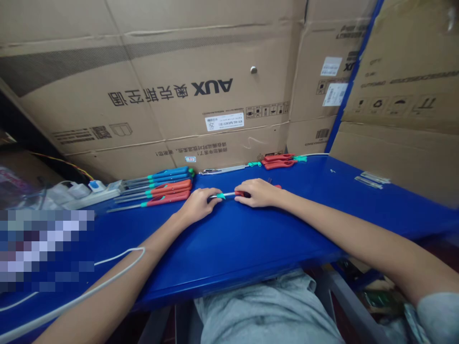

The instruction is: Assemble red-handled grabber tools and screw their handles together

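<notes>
Both hands are on one long-necked lighter with a red handle and a thin metal tube (230, 194). My right hand (258, 192) is wrapped round the red handle, most of which it hides. At the tube's far end, my left hand (201, 204) pinches a small green collar (221, 196); its exact seat on the tube is hard to see. Left of my hands lies a row of lighters with green collars, some with red handles (168, 196) and some with blue handles (177, 172). Red lighter handles (279, 161) lie at the back, beside green pieces (300, 158).
Metal tubes (225, 169) and more green pieces (255, 164) lie along the cardboard wall (172, 62). A power strip (102, 193) with plugs stands on the left of the blue table (229, 248). A white cable (118, 274) crosses my left forearm. Clear strips (373, 180) lie at right.
</notes>
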### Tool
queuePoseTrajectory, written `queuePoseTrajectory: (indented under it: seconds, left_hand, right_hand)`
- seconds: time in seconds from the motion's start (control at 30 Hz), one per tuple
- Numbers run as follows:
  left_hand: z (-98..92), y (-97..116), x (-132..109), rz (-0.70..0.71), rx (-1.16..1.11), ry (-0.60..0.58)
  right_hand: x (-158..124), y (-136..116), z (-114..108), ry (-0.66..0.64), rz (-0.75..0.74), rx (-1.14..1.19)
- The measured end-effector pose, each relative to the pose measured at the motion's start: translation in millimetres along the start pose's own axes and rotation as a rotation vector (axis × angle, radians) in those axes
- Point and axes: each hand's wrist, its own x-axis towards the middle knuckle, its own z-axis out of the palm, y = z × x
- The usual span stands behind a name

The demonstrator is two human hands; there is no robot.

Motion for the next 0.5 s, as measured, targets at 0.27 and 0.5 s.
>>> queuePoseTrajectory:
  seconds: [0.27, 0.5]
  left_hand:
    - [-3.8, -9, -1, -0.056, 0.026, 0.021]
    - [-7.6, -13, -1, -0.069, 0.049, 0.034]
  right_hand:
    - [-2, 9, -10, -0.082, 0.092, 0.027]
    - [-2, 17, -15, -0.094, 0.133, 0.053]
